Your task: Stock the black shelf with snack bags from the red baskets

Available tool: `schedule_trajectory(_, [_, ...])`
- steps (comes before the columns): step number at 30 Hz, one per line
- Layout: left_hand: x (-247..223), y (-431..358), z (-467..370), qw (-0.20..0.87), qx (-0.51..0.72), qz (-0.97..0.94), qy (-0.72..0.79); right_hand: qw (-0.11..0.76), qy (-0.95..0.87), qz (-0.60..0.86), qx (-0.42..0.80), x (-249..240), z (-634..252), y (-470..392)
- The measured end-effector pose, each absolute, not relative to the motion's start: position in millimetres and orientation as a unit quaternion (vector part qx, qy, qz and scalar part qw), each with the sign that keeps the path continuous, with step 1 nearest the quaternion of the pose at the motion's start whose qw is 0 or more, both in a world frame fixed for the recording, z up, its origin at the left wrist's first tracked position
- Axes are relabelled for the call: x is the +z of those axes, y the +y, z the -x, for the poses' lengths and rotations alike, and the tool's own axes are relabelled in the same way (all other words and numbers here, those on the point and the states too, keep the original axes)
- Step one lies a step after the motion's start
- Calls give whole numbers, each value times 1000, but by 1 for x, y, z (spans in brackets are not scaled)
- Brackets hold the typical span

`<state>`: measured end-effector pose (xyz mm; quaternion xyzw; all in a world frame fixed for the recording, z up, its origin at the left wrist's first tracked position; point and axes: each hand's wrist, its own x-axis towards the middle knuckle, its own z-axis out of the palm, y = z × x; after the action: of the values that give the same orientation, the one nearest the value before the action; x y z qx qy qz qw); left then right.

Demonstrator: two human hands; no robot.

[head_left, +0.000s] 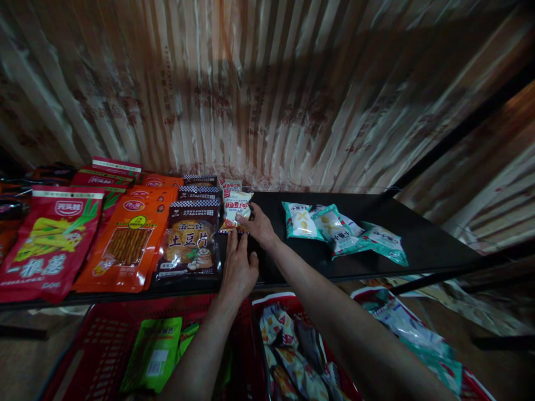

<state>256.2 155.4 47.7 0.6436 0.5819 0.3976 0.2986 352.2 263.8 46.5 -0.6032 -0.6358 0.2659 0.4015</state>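
Observation:
A small white snack bag with red lettering (pixel 237 210) stands on the black shelf, in front of a similar bag. My right hand (pixel 259 227) has its thumb and fingers closed on the bag's right edge. Just below, my left hand (pixel 239 267) lies with fingers stretched out, their tips at the bag's bottom edge. Left of the hands stands a dark brown bag of potato chips (pixel 190 242), with more of its kind behind it. Several teal and white snack bags (pixel 303 221) lie loosely on the shelf to the right.
Orange snack bags (pixel 125 245) and red snack bags (pixel 54 239) line the left of the black shelf (pixel 430 234). Below are a red basket (pixel 83 345) with green packets (pixel 154 353), another with white packets (pixel 292 356), and a third with teal bags (pixel 422 334). Corrugated sheeting (pixel 251 83) hangs behind.

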Motion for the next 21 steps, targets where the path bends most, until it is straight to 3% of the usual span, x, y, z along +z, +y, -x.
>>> schedule_trajectory(13, [49, 153, -257, 276, 370, -666, 585, 390, -628, 630, 239, 51, -348, 257])
schedule_trajectory(21, [58, 143, -253, 252, 411, -687, 544, 542, -601, 548, 211, 64, -361, 184])
